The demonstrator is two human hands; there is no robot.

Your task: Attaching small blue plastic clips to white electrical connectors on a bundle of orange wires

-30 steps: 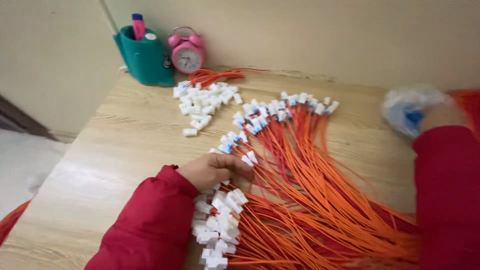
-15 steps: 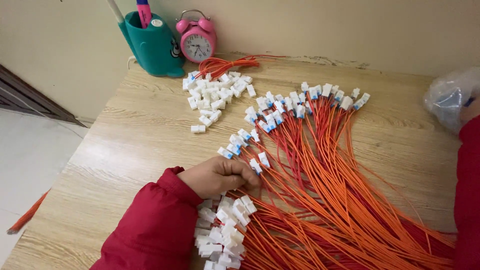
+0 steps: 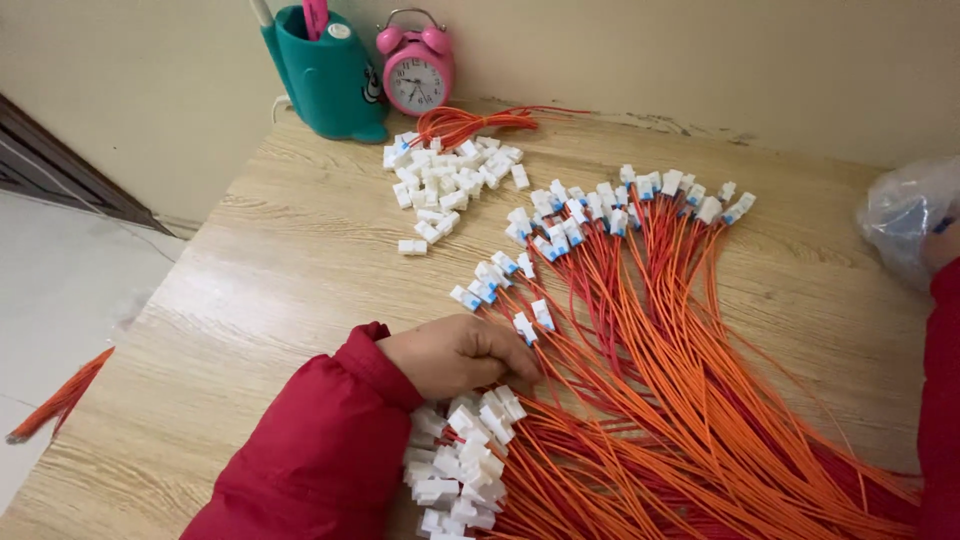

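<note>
Orange wires (image 3: 660, 400) with white-and-blue connectors fan across the lower right and centre of the frame, lying flat on the wooden table (image 3: 260, 290). Left hand (image 3: 455, 352), in a red sleeve (image 3: 320, 450), rests palm-down at lower centre on the wire bundle, fingers curled and pressing on the strands; fingertips sit just beside two loose-ended connectors (image 3: 533, 320). Whether it pinches a single wire cannot be told, thumb side hidden. Just below the hand, a dense clump of white connectors (image 3: 460, 460) on wire ends, touching the sleeve edge.

Fanned connector ends (image 3: 640, 200) form an arc from centre to upper right of centre, each on its own orange wire. Above and left of them, a pile of loose white connector housings (image 3: 450, 180), one stray piece (image 3: 411, 246) a little apart below the pile. A coil of orange wire (image 3: 470, 122) lies behind the pile.

Right hand (image 3: 942, 245) is at the right edge, mostly cut off, against a clear plastic bag (image 3: 900, 215); grip cannot be told, only a sliver shows.

Upper left: teal pen holder (image 3: 325, 75) with a pink alarm clock (image 3: 416, 68) just beside it, both at the table's back edge. Far lower left, off the table, an orange wire bundle (image 3: 60, 400) on the pale floor.
</note>
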